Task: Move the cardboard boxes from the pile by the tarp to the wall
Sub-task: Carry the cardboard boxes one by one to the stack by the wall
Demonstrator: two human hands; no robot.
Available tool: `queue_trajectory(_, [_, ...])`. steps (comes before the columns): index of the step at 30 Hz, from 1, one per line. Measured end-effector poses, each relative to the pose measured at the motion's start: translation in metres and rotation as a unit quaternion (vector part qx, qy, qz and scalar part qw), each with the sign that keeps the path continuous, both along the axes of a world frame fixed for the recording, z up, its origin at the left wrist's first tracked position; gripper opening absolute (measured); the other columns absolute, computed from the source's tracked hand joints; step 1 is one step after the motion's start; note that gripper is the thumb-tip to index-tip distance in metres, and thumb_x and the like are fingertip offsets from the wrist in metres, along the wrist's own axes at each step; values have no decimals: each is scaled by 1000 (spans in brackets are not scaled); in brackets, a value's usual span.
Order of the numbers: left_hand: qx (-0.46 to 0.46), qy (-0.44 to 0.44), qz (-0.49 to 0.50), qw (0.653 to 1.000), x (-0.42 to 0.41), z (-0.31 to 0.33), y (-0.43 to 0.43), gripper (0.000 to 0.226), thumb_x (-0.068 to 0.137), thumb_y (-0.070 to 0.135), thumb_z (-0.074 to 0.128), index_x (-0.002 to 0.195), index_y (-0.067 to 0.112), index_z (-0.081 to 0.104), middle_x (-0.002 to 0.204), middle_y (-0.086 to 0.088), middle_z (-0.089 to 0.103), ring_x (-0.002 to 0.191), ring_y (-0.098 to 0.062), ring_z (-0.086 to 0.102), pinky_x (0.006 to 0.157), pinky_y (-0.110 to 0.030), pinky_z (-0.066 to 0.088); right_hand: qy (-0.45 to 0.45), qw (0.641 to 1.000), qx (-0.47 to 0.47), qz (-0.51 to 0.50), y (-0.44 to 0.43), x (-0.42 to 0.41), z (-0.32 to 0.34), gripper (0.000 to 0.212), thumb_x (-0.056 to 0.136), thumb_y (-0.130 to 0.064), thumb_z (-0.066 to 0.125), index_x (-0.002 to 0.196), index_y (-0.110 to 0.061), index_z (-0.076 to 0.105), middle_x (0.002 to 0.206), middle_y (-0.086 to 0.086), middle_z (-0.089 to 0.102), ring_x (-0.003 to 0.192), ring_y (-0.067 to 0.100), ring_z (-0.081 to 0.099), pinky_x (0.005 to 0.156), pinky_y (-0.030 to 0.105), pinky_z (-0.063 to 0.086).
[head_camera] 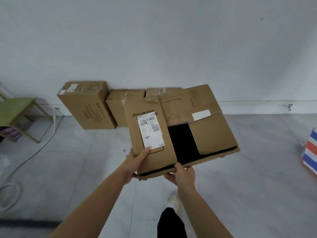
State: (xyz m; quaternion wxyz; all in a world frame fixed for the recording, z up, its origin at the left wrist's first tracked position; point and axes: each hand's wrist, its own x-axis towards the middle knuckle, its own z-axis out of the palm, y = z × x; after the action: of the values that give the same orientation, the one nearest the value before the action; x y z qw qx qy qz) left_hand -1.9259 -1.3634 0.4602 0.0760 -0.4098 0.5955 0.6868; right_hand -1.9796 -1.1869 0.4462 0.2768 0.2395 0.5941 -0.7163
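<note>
Shoe [173, 201]: one foot forward on the floor [240, 177], below the load.
Left hand [135, 163]: grasping the near left corner of the carried box [211, 134]; the thumb lies on top, touching the lower end of the shipping label [150, 131], and the fingers are hidden underneath.
Right hand [182, 174]: grasping the near edge, thumb on top and fingers curled under.
Carried box, position: held in the air in front of the body, tilted, far edge toward the wall [154, 40]; not touching the floor.
Carried box, condition: looks collapsed and shallow; top flaps lie apart over a dark gap.
Handling estimate: probably light and empty. The panels look stiff, but loose flaps may swing or sag. The bare cardboard should give good friction; the glossy label may be slicker.
Recommended hold: two corners or opposite edges, fingers beneath; avoid lifting by a flap alone.
Striped tarp [311, 152]: at the right edge, on the floor.
Green stool [15, 107]: left, beside a pale hose [34, 152].
Tall box [85, 103]: on the floor, touching the wall.
Low boxes [118, 103]: just beside it along the wall, partly hidden by the load.
</note>
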Motion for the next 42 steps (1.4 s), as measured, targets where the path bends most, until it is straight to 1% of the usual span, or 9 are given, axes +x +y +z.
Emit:
queue_trajectory(6, [23, -96, -38, 994, -125, -67, -78, 86, 73, 71, 71, 142, 37, 31, 131, -2, 58, 111, -35, 62, 71, -61, 59, -81, 996, 25, -26, -73, -110, -78, 22, 96, -1, 54, 117, 7, 55, 112, 28, 66, 83, 40, 73, 54, 32, 60])
queue_trajectory(9, [30, -128, -43, 990, -164, -103, -111, 79, 80, 64, 67, 142, 35, 28, 131, 0, 56, 112, -30, 59, 77, -63, 57, -120, 992, 20, -39, -101, -142, -105, 23, 96, 2, 53, 116, 13, 54, 103, 30, 68, 70, 35, 74, 50, 33, 60])
queue_trajectory(17, [100, -175, -29, 979, -245, -266, -203, 73, 87, 50, 68, 147, 31, 32, 134, 2, 58, 121, -26, 57, 99, -55, 49, -176, 982, 53, -53, -193, -207, -248, 23, 95, 5, 50, 115, 15, 56, 92, 28, 73, 76, 35, 74, 57, 36, 62])
queue_trajectory(22, [96, -183, -45, 977, -268, -365, -240, 64, 92, 47, 63, 146, 34, 32, 132, 6, 56, 115, -21, 55, 83, -39, 50, -207, 970, 74, -100, -238, -220, -350, 23, 96, 6, 52, 118, 12, 54, 113, 35, 64, 97, 47, 68, 56, 34, 60])
queue_trajectory(25, [92, -188, -39, 977, -276, -422, -263, 69, 89, 48, 65, 148, 35, 32, 137, 7, 55, 122, -20, 55, 98, -44, 50, -212, 971, 69, -85, -257, -222, -410, 25, 97, -1, 55, 121, 8, 52, 120, 34, 63, 100, 44, 69, 66, 36, 61])
queue_trajectory(32, [55, -259, -88, 960, -287, -504, -289, 54, 105, 43, 44, 154, 37, 25, 151, 9, 40, 134, -18, 44, 99, -40, 39, -265, 958, 84, 65, -274, -248, -478, 80, 99, -32, 62, 160, -21, 11, 142, 6, 51, 113, 25, 61, 97, 41, 55])
queue_trajectory(35, [28, -281, -77, 956, -285, -525, -292, 49, 103, 41, 47, 150, 41, 31, 144, 11, 46, 120, -17, 52, 90, -38, 50, -290, 952, 98, 10, -265, -256, -491, 74, 100, -27, 61, 159, -17, 18, 137, 7, 51, 114, 27, 62, 95, 40, 55])
queue_trajectory(38, [-33, -309, -70, 948, -284, -541, -291, 60, 98, 42, 51, 152, 39, 27, 151, -3, 35, 127, -30, 47, 104, -52, 46, -318, 939, 125, -36, -253, -257, -501, 67, 102, -23, 58, 157, -12, 21, 140, 14, 49, 116, 29, 62, 98, 43, 54])
queue_trajectory(42, [-64, -355, -33, 932, -284, -557, -286, 75, 96, 42, 58, 156, 40, 13, 152, -10, 25, 129, -35, 44, 107, -53, 43, -356, 922, 140, -63, -241, -253, -525, 59, 101, -18, 57, 153, -7, 29, 115, 7, 52, 113, 28, 64, 95, 40, 56])
